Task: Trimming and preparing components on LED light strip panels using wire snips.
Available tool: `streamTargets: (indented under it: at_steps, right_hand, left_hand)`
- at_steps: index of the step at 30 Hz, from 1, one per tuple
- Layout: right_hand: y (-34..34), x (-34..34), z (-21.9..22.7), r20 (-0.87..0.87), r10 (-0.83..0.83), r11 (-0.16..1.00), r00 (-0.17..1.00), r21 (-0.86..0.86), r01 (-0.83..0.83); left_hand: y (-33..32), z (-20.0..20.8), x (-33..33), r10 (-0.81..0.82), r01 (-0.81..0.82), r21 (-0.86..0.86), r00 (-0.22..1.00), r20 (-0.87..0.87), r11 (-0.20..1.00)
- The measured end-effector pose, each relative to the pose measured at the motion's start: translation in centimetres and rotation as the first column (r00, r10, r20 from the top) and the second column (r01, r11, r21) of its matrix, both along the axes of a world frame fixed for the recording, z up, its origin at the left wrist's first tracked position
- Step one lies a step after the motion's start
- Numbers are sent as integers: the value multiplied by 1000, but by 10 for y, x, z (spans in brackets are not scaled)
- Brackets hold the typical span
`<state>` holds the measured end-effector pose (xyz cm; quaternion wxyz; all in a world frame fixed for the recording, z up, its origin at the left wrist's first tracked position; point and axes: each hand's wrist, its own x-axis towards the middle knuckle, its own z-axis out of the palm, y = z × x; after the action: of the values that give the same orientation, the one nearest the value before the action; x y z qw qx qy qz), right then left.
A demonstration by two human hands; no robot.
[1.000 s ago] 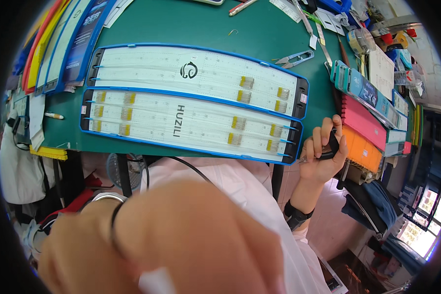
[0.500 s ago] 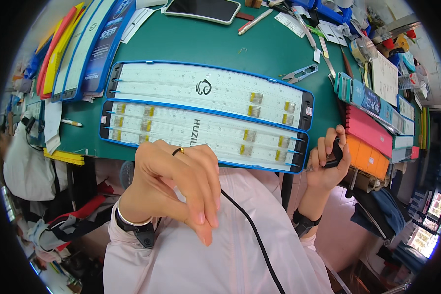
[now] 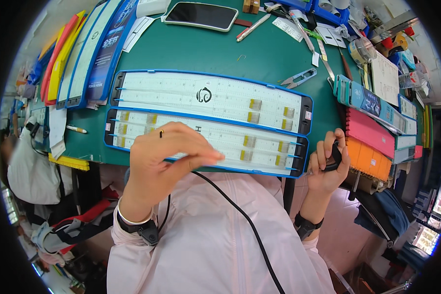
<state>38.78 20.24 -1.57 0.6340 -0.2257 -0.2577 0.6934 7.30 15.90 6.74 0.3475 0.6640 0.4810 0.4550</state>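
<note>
A long blue-framed rig case point(image 3: 215, 111) lies open flat on the green table, its two white, ruled halves one above the other. Small yellow-and-silver spring-like pieces point(image 3: 248, 142) sit in clusters across both halves. Over the lower left of the near half, my left hand point(image 3: 164, 154) hovers with thumb and fingertips pressed together; whatever is between them is too small or blurred to make out. Beyond the case's right end, my right hand point(image 3: 328, 164) is raised with its fingers curled round a small black object point(image 3: 334, 156), whose kind I cannot tell.
At the back lie a phone point(image 3: 201, 16), a pen point(image 3: 253, 28) and blue thread snips point(image 3: 300, 78). More slim cases point(image 3: 100, 54) stack at the left. Pink point(image 3: 370, 132) and orange boards point(image 3: 369, 158) line the right edge. A black cable point(image 3: 245, 215) crosses my jacket.
My left hand has risen from in front of my chest toward the case's near half, fingertips now pointing right. The right hand keeps its hold on the black object.
</note>
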Motion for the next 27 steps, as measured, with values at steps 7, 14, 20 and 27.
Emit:
streamTargets:
  at_steps: [7,14,20,27]
  right_hand:
    - [5,-3,3,4,-7,999,1000,-36,8]
    - [5,-2,5,-2,-8,998,1000,-59,7]
    - [7,1,5,-20,17,998,1000,-68,-18]
    - [7,3,5,-25,26,997,999,-68,-27]
  left_hand:
    - [38,4,-15,209,-173,132,913,-351,976]
    - [103,15,-9,76,-187,-135,813,-577,973]
    - [152,-27,1,56,-90,-15,736,-675,996]
    - [168,-47,17,18,-45,-21,718,-696,999]
